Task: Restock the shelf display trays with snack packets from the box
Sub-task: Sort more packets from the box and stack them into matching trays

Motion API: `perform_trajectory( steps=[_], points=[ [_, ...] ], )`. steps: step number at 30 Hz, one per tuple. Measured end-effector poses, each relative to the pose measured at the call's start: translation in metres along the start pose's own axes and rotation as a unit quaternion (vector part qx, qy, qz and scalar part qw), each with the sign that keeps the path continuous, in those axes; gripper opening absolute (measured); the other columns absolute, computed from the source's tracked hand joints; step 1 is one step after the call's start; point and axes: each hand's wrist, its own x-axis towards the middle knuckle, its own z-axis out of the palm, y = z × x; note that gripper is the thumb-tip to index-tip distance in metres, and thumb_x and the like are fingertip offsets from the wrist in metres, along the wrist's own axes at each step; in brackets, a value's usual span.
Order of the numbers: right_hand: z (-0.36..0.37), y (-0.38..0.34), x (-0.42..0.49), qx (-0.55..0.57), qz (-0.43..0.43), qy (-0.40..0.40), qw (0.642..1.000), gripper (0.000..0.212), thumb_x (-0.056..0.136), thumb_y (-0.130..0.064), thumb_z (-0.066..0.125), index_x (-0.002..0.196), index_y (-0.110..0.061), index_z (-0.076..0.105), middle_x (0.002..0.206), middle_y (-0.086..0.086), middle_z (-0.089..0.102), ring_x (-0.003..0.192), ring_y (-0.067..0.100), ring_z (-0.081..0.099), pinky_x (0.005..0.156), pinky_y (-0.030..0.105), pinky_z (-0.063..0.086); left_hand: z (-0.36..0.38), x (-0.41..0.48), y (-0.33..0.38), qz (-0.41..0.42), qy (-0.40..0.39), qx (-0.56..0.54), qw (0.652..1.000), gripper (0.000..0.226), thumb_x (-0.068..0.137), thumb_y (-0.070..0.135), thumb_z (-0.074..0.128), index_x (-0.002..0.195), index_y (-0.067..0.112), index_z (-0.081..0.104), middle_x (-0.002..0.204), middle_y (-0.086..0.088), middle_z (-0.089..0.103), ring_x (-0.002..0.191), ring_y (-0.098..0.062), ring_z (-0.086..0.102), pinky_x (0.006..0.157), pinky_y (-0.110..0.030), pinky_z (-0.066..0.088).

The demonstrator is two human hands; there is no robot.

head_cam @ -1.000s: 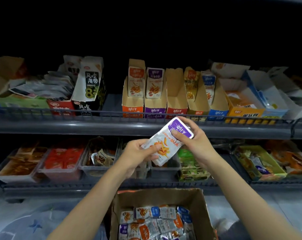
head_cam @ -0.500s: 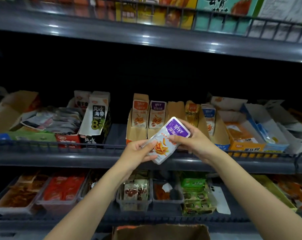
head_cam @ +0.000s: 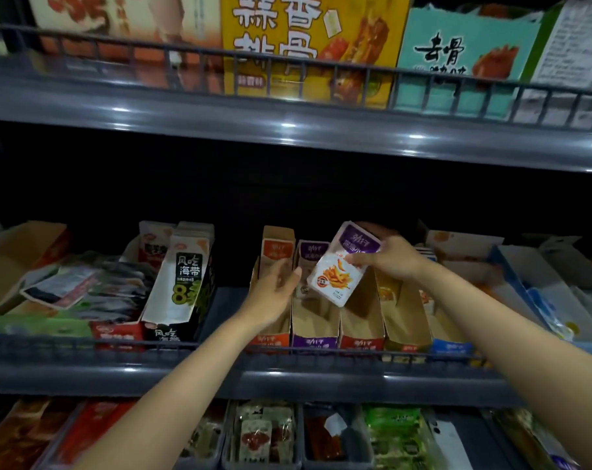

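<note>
purple packet (head_cam: 335,279), pinched in right hand (head_cam: 394,262); left hand (head_cam: 274,295) loose by purple tray (head_cam: 314,329). risk: tilted, snags tray wall.

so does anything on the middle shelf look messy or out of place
Yes. At the left of the middle shelf a heap of packets lies slumped and overlapping, unlike those standing upright in the cardboard trays. At the far right, open boxes sit tilted with flaps loose. The packet in the right hand is merely held tilted.
</note>
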Motion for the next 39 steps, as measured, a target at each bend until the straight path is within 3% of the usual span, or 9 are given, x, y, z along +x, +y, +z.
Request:
perform_trajectory(
  steps=[3,7,11,16,21,25,30,39],
  points=[
    [0.004,-0.003,0.029,-0.021,-0.02,-0.03,0.999,0.061,0.075,-0.012,0.078,0.128,-0.023,0.05,0.112,-0.002,0.061,0.105,0.015,0.059,0.081,0.019,0.048,0.003,0.014,-0.007,0.008,-0.048,0.029,0.998,0.063,0.095,0.049,0.039,0.149,0.022,0.02,0.15,0.005,0.033,0.136,-0.014,0.034,0.111,-0.029,0.029],
    [0.018,-0.008,0.063,-0.148,-0.056,-0.065,0.985,0.067,0.08,-0.019,0.074,0.138,-0.019,0.041,0.127,0.0,0.053,0.116,0.018,0.052,0.098,0.032,0.044,0.009,0.029,-0.019,-0.001,-0.074,0.051,0.996,0.065,0.096,0.049,0.037,0.15,0.024,0.012,0.156,0.004,0.021,0.143,-0.013,0.021,0.116,-0.032,0.02],
    [0.037,0.002,0.087,-0.207,-0.066,-0.101,0.971,0.065,0.082,-0.015,0.071,0.138,-0.02,0.038,0.131,0.003,0.052,0.119,0.02,0.052,0.089,0.028,0.046,0.014,0.033,-0.033,0.011,-0.101,0.063,0.993,0.059,0.097,0.048,0.037,0.149,0.032,0.014,0.153,0.008,0.026,0.141,-0.011,0.025,0.115,-0.034,0.025],
    [0.056,0.02,0.097,-0.296,-0.059,-0.139,0.943,0.059,0.083,-0.023,0.069,0.135,-0.027,0.041,0.13,-0.001,0.053,0.118,0.019,0.052,0.089,0.03,0.044,0.014,0.037,-0.043,0.027,-0.111,0.045,0.992,0.052,0.099,0.038,0.04,0.146,0.036,0.018,0.15,0.009,0.034,0.137,-0.009,0.032,0.113,-0.036,0.031],
    [0.064,0.032,0.099,-0.335,-0.117,-0.08,0.932,0.057,0.078,-0.033,0.072,0.127,-0.032,0.044,0.128,-0.004,0.051,0.123,0.021,0.044,0.103,0.039,0.038,0.015,0.04,-0.046,0.027,-0.102,0.065,0.992,0.052,0.098,0.037,0.042,0.145,0.036,0.019,0.149,0.01,0.034,0.136,-0.011,0.033,0.112,-0.039,0.033],
    [0.065,0.037,0.101,-0.369,-0.166,-0.03,0.914,0.065,0.076,-0.036,0.074,0.132,-0.028,0.042,0.132,-0.002,0.043,0.126,0.019,0.037,0.105,0.035,0.027,0.016,0.039,-0.045,0.037,-0.092,0.056,0.993,0.052,0.098,0.037,0.043,0.145,0.036,0.021,0.147,0.011,0.037,0.134,-0.01,0.036,0.11,-0.035,0.035],
    [0.066,0.042,0.099,-0.351,-0.148,-0.034,0.924,0.07,0.078,-0.037,0.073,0.138,-0.03,0.037,0.138,-0.004,0.041,0.128,0.017,0.037,0.106,0.034,0.029,0.018,0.037,-0.044,0.027,-0.08,0.084,0.993,0.055,0.096,0.042,0.044,0.145,0.038,0.019,0.147,0.012,0.038,0.131,-0.011,0.042,0.106,-0.037,0.04],
    [0.06,0.04,0.082,-0.33,-0.114,-0.05,0.936,0.081,0.081,-0.036,0.072,0.146,-0.033,0.025,0.152,-0.003,0.029,0.139,0.02,0.029,0.112,0.037,0.031,0.014,0.028,-0.033,-0.003,-0.08,0.106,0.991,0.068,0.093,0.052,0.044,0.149,0.03,0.013,0.152,0.007,0.032,0.138,-0.014,0.033,0.111,-0.038,0.034]
  ],
)
